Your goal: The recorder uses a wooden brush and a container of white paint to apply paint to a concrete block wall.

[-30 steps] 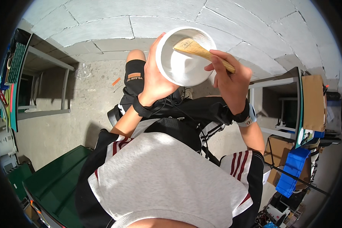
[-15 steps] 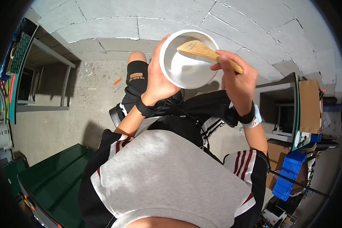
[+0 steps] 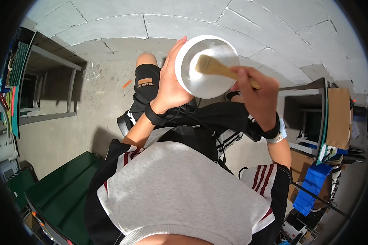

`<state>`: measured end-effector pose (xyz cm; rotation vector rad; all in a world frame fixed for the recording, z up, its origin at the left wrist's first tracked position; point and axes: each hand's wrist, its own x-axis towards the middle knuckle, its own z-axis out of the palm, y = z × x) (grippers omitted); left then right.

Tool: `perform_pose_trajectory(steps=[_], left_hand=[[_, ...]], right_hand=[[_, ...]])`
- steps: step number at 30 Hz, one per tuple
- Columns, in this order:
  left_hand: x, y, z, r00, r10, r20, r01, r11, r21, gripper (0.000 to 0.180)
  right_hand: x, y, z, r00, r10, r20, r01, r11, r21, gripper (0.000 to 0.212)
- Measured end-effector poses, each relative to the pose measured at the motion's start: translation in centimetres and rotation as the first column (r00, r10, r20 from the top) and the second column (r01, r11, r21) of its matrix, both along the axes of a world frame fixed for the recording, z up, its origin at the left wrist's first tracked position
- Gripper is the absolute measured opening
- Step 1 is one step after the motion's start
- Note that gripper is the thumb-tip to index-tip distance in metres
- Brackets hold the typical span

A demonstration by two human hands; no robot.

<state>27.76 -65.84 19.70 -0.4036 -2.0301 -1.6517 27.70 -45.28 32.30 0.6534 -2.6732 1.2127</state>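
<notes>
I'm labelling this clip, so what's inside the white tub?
Inside the white tub, the broad end of a wooden spatula shows against a pale interior. The spatula covers the surface behind it, and the right hand hides part of the rim.

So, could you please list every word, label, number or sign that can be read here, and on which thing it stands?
Black shorts, left leg: a short line of lettering beside an orange patch; I do not copy its wording.
Wooden spatula, blade: dark marks, too blurred to read.
White tub: no lettering shows.
</notes>
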Motion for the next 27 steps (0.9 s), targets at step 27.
perform_pose_trajectory(steps=[27], left_hand=[[-3.6,3.7,-1.4,0.988,-0.098,0.116,0.103,0.994,-0.039,0.11]], right_hand=[[-2.9,3.3,-6.7,0.98,0.04,0.193,0.023,0.949,-0.314,0.019]])
